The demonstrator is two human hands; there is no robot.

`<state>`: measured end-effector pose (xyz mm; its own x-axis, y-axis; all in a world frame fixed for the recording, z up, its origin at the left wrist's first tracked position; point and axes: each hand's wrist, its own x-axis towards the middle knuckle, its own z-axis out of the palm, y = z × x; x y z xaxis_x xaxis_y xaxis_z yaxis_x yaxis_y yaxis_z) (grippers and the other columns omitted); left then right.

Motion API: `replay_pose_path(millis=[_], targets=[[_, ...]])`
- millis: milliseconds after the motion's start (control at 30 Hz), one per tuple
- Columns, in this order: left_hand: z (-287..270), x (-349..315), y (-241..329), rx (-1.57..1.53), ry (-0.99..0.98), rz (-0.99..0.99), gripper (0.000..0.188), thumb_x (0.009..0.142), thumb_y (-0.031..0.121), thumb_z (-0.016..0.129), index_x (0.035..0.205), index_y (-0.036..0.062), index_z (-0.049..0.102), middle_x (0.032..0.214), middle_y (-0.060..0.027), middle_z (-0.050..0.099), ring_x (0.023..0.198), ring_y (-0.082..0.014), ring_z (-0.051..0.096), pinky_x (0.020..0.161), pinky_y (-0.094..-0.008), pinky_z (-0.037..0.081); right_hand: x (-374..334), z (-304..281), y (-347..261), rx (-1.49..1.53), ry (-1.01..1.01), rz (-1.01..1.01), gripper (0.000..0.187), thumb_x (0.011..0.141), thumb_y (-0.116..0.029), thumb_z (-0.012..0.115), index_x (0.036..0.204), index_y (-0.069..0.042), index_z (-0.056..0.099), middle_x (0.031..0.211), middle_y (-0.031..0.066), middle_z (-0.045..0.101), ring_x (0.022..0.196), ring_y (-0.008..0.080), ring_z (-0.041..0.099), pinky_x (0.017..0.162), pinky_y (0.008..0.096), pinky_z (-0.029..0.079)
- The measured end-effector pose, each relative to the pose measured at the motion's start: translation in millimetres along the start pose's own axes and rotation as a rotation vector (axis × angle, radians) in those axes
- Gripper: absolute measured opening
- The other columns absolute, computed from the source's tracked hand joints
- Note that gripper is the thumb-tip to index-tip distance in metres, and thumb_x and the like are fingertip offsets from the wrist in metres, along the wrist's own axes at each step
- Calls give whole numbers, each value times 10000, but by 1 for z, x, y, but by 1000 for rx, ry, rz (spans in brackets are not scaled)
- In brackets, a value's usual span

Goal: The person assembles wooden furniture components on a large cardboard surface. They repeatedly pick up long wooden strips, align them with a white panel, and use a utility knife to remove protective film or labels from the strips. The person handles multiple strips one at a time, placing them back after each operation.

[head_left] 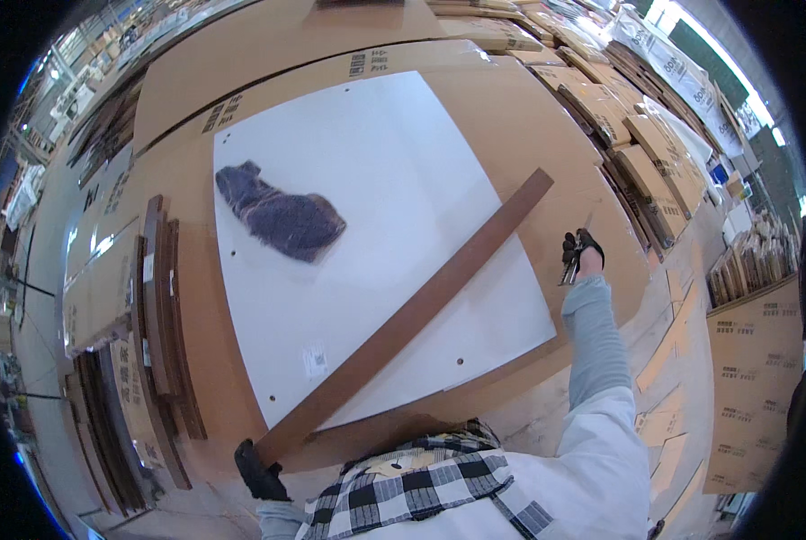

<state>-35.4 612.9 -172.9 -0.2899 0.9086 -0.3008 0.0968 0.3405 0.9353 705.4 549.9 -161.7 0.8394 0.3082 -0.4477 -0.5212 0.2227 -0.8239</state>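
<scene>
A long, narrow brown board [421, 315] lies slantwise across a white panel [376, 180]. At the board's near left end, my left hand [261, 472], in a black glove, is closed around it. My right hand [586, 254], in a dark glove with some fingers bare, is closed over the cardboard beyond the panel's right edge. It grips a slim metallic tool [565, 274] whose exact kind is too small to make out. A crumpled dark purple-grey cloth [291, 223] rests on the panel's left part. Several small dark holes and a white label [315, 360] show on the panel.
Cardboard [484, 117] lies under the white panel. Brown strips [156, 306] stand along the left side, beside stacked cartons [106, 288]. More flat cartons [601, 108] are piled at the far right. A large cardboard stack [754, 387] stands at the right.
</scene>
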Motion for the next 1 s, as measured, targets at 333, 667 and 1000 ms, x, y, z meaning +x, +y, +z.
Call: replay_pose_path(millis=[333,667,1000], targets=[[15,-18,28,-88,-397,-137,496,967,410,406,1324,65,417,1194,-131,506,877,-248,616,670,-327,553,-317,60,123,-1040,-791,-137,351,921,-112,438,1265,-62,486,976,46,617,725,119,556,607,261,464],[-11,14,38,-86,-805,-123,481,998,339,333,1284,-34,434,1168,-148,542,990,-218,595,816,-317,528,-480,93,230,-1533,-1494,-710,553,772,-159,634,1306,-106,500,792,117,598,656,272,607,535,374,484],[-21,29,30,58,-918,145,399,975,224,344,1263,-16,481,1148,-145,564,992,-202,589,845,-305,490,-511,101,245,-1465,-1584,-763,593,790,-133,584,1358,-83,417,771,132,577,598,292,595,504,377,486]])
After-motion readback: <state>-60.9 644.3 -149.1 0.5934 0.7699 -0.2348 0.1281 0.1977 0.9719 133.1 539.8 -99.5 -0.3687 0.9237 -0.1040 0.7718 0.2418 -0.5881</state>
